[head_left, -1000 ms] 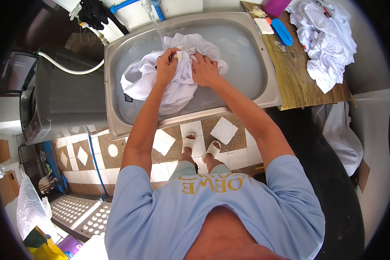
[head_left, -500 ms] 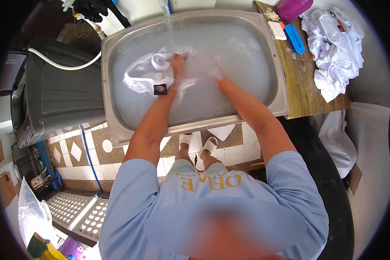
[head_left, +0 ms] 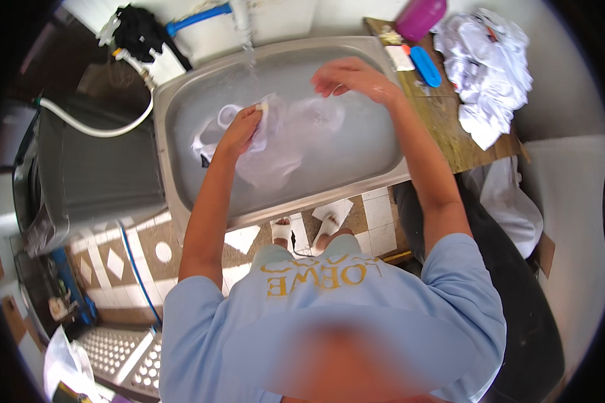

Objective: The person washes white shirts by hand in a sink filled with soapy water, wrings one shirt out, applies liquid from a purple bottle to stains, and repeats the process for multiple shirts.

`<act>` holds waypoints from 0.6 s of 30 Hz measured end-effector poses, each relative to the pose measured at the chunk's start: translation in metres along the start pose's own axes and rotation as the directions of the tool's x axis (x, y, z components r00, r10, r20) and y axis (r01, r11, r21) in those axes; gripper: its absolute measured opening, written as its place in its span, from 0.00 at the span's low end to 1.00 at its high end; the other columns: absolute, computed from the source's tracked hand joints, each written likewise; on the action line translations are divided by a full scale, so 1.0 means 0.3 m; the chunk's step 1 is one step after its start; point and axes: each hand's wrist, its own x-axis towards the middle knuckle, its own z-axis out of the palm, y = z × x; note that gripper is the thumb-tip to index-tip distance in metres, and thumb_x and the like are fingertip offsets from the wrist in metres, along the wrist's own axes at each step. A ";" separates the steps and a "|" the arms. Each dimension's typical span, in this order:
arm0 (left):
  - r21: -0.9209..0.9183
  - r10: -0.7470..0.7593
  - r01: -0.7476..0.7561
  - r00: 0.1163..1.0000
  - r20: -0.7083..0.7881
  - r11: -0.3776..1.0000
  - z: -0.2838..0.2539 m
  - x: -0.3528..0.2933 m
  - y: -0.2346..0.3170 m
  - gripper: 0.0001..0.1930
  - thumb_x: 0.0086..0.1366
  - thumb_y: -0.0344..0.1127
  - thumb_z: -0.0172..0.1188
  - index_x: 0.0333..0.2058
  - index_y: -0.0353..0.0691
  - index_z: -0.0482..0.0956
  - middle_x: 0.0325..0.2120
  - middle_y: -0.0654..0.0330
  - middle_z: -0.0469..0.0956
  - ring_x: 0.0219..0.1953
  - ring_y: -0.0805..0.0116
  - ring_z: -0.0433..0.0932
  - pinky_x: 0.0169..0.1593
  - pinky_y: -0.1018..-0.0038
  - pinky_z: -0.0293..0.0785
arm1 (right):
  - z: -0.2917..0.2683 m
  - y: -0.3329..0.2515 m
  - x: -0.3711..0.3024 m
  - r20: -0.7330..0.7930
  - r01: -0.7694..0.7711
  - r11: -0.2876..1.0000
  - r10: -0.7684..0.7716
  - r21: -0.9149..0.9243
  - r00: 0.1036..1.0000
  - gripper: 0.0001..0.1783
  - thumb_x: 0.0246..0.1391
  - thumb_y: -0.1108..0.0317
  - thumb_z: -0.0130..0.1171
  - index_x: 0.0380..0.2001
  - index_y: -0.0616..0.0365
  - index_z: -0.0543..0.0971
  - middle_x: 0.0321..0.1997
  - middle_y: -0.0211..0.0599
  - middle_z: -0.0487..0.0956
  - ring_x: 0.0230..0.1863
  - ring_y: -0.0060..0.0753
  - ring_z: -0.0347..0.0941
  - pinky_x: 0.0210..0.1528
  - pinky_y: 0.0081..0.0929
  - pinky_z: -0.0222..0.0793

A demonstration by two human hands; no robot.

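Observation:
A white garment point(head_left: 275, 151) floats half under cloudy water in the large metal sink point(head_left: 302, 203). My left hand point(head_left: 242, 129) is closed on the garment, its thumb and fingers pinching an edge just above the surface. Over the right side of the water my right hand point(head_left: 351, 75) is lifted, fingers loosely curved and nothing in them. Beside my left wrist, part of the garment lies bunched with a dark label point(head_left: 205, 162) showing. Water runs from a white tap pipe point(head_left: 242, 23) into the back of the sink.
To the right, a wooden board point(head_left: 444, 127) bears a blue brush point(head_left: 426, 66), a white block point(head_left: 400, 58), a purple container point(head_left: 421, 19) and a white clothes pile point(head_left: 485, 70). A grey machine point(head_left: 101, 164) stands left, with a white hose point(head_left: 104, 131) above it.
My right hand has come out of the water, up and empty. My left hand has shifted slightly left and up, pinching the garment's edge. The garment has spread rightward underwater.

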 end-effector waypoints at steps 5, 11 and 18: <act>-0.353 0.021 -0.014 1.000 0.016 0.936 0.035 -0.067 0.002 0.13 0.62 0.35 0.53 0.43 0.35 0.77 0.29 0.67 0.77 0.31 0.76 0.73 0.39 0.78 0.71 | -0.254 0.325 -0.009 -0.654 -0.041 0.851 -0.370 -0.523 0.660 0.18 0.49 0.65 0.63 0.44 0.56 0.76 0.39 0.40 0.77 0.35 0.29 0.74 0.39 0.28 0.71; -0.165 0.133 -0.168 0.970 -0.204 0.972 0.047 -0.135 -0.016 0.12 0.58 0.33 0.60 0.39 0.36 0.78 0.30 0.68 0.77 0.33 0.77 0.73 0.41 0.80 0.69 | -0.739 0.485 0.019 -0.802 -0.123 0.799 -0.558 -0.588 0.213 0.64 0.27 0.57 0.80 0.58 0.80 0.50 0.55 0.62 0.62 0.58 0.48 0.62 0.60 0.39 0.60; 0.120 0.211 -0.179 0.912 -0.353 0.977 0.128 -0.194 -0.058 0.19 0.53 0.26 0.65 0.46 0.37 0.77 0.33 0.68 0.78 0.35 0.80 0.73 0.45 0.82 0.69 | -0.923 0.532 0.129 -0.846 0.228 0.912 -0.404 -0.341 0.347 0.70 0.25 0.63 0.81 0.61 0.72 0.38 0.58 0.56 0.58 0.57 0.42 0.62 0.61 0.37 0.61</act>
